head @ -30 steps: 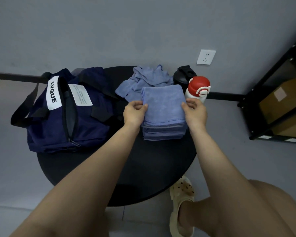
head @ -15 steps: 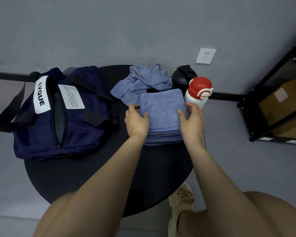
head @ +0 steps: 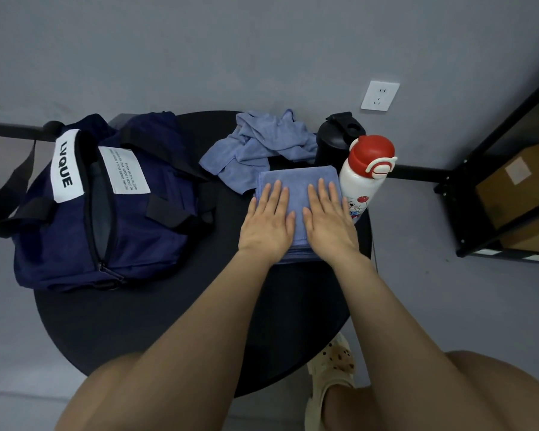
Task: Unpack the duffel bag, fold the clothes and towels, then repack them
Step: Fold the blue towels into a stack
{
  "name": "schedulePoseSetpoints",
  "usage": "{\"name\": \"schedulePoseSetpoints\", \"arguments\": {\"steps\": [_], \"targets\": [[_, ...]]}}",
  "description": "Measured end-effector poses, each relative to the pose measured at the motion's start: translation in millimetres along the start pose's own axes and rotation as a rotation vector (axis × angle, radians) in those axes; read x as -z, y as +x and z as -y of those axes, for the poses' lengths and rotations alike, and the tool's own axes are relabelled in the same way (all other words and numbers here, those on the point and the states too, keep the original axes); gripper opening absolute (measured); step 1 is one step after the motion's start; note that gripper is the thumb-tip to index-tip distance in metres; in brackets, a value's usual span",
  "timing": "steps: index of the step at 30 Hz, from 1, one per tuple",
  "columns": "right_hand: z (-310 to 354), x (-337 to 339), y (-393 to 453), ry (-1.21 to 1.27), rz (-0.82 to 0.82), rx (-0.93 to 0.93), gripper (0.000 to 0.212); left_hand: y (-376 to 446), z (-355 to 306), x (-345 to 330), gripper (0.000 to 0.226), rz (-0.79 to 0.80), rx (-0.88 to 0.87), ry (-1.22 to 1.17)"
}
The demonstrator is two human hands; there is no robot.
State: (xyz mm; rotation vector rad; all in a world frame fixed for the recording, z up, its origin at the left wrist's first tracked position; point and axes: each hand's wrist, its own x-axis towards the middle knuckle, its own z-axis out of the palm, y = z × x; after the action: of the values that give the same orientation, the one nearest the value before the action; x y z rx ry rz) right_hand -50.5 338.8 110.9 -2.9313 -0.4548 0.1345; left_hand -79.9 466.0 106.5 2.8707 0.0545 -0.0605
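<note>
Blue folded towels [head: 296,178] lie stacked on the round black bench [head: 168,309], toward 1 o'clock from its middle. The left hand [head: 266,220] and the right hand [head: 329,220] press flat on the stack, fingers [head: 276,191] straight and released. The navy duffel bag [head: 106,206] lies at 9 o'clock, unzipped. A crumpled blue cloth [head: 262,144] lies at 12 o'clock. A white bottle [head: 363,178] touches the stack's right side.

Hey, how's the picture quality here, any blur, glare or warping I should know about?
Head view: dim, even light, no glare; hands and folded towel sharp; the LVQUE label on the duffel bag readable; wide-angle warping bends the shelf at right; the black table loses detail in shadow.
</note>
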Motion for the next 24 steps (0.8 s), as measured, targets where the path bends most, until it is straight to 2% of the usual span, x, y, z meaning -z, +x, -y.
{"name": "schedulePoseSetpoints", "arguments": {"steps": [9,14,21,24], "targets": [[0,2,1,-0.004,0.038,-0.016,0.054,2,-2,7,0.055,0.073,0.003,-0.056],[-1,21,-1,-0.016,0.034,0.011,0.054,-3,2,25,0.054,0.094,-0.063,0.070],[16,47,6,0.076,-0.044,0.109,0.055,-12,19,55,0.057,0.070,0.042,-0.130],[33,55,28,0.136,-0.036,0.157,0.054,1,40,74,0.055,0.028,0.099,-0.116]]}}
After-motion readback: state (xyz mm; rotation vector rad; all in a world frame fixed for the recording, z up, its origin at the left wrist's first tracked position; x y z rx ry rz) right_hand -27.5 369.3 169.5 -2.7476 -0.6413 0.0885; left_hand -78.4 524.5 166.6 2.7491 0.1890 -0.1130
